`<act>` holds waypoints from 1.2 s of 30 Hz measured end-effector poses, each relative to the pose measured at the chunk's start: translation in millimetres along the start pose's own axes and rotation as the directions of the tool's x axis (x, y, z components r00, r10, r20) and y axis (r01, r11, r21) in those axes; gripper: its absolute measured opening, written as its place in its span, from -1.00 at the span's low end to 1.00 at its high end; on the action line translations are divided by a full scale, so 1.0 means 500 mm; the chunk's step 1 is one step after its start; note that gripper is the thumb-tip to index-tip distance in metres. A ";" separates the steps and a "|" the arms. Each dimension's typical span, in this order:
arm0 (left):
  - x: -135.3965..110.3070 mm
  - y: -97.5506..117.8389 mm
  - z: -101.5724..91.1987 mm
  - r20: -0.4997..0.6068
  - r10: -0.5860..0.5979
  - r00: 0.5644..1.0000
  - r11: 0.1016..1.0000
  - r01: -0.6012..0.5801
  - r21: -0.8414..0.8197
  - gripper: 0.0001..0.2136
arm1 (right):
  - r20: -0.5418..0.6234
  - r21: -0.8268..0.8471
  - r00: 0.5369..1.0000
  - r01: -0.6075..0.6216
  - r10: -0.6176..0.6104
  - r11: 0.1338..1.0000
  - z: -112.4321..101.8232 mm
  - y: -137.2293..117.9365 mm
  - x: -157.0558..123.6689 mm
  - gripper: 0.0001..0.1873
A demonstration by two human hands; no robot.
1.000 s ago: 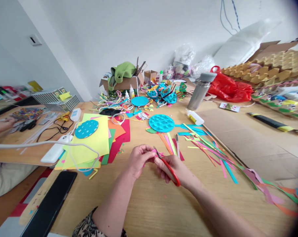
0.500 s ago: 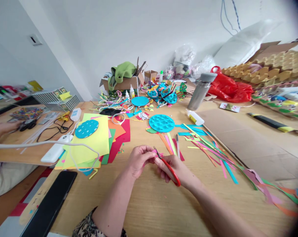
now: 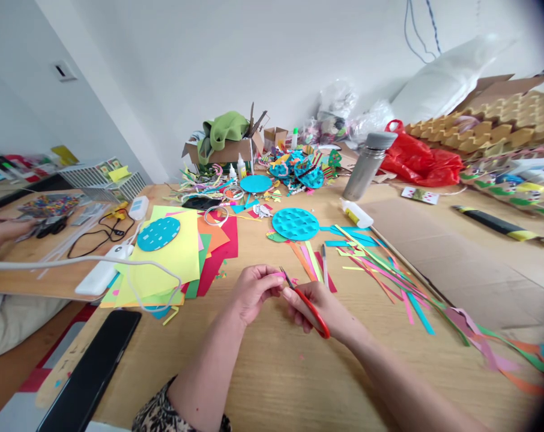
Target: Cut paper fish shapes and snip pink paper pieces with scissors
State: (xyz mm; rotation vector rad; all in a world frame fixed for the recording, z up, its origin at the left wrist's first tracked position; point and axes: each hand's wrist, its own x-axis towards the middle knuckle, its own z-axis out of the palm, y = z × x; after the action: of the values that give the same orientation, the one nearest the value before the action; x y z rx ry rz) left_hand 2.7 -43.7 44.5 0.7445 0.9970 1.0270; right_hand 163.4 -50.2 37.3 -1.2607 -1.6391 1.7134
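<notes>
Between thumb and fingers, my left hand (image 3: 257,292) pinches a small piece of pink paper (image 3: 278,275). My right hand (image 3: 317,306) is closed around red-handled scissors (image 3: 314,313), their dark blades pointing up and left at the pink paper. Both hands are close together, just above the wooden table (image 3: 272,384). Beyond them lies a blue paper disc (image 3: 295,224) with a pattern of raised shapes. A pen (image 3: 325,267) and several coloured paper strips (image 3: 305,258) lie just past my right hand.
Coloured paper sheets (image 3: 177,264) carry a spotted blue disc (image 3: 158,234) on the left. A black phone (image 3: 92,366) lies at the near left. A metal bottle (image 3: 366,168), a glue bottle (image 3: 356,214) and cardboard (image 3: 434,252) are on the right. Another person's hand (image 3: 6,234) shows far left.
The pink paper has turned slightly in my left fingers and shows as a flatter sliver. My right hand and the scissors have barely moved.
</notes>
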 end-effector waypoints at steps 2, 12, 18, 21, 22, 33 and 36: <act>0.000 0.001 -0.001 0.000 -0.001 1.000 1.000 0.001 0.010 -0.78 | 0.007 -0.006 1.000 -0.005 0.006 1.000 0.000 -0.001 -0.001 -0.38; -0.002 0.002 -0.005 0.057 -0.009 0.998 0.999 0.006 0.041 -0.78 | 0.007 -0.024 0.999 -0.042 0.042 0.999 0.000 -0.009 -0.004 -0.38; -0.002 -0.002 -0.007 0.078 -0.017 0.997 0.998 0.013 0.060 -0.77 | 0.001 -0.008 0.999 -0.042 0.042 0.999 0.002 -0.008 -0.003 -0.38; -0.002 -0.002 -0.007 0.075 -0.021 0.997 0.997 0.016 0.072 -0.76 | 0.009 -0.014 0.999 -0.036 0.036 0.999 0.001 -0.004 -0.002 -0.37; -0.003 -0.001 -0.007 0.072 -0.022 0.997 0.997 0.017 0.075 -0.76 | 0.011 -0.018 0.999 -0.033 0.033 0.999 0.001 -0.003 -0.001 -0.37; -0.001 0.002 -0.004 0.008 0.011 1.000 0.999 -0.012 0.046 -0.78 | 0.013 -0.056 1.000 -0.022 0.022 0.998 -0.001 -0.002 -0.001 -0.37; -0.001 0.002 -0.004 0.013 0.006 1.000 0.998 -0.006 0.056 -0.78 | 0.023 -0.053 1.000 -0.007 0.008 0.999 -0.002 0.000 -0.001 -0.38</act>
State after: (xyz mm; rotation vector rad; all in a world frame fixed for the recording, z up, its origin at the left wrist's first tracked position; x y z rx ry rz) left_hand 0.7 -43.7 44.9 0.7993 1.0165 1.0018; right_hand 164.4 -50.3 37.6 -1.2773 -1.7057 1.7061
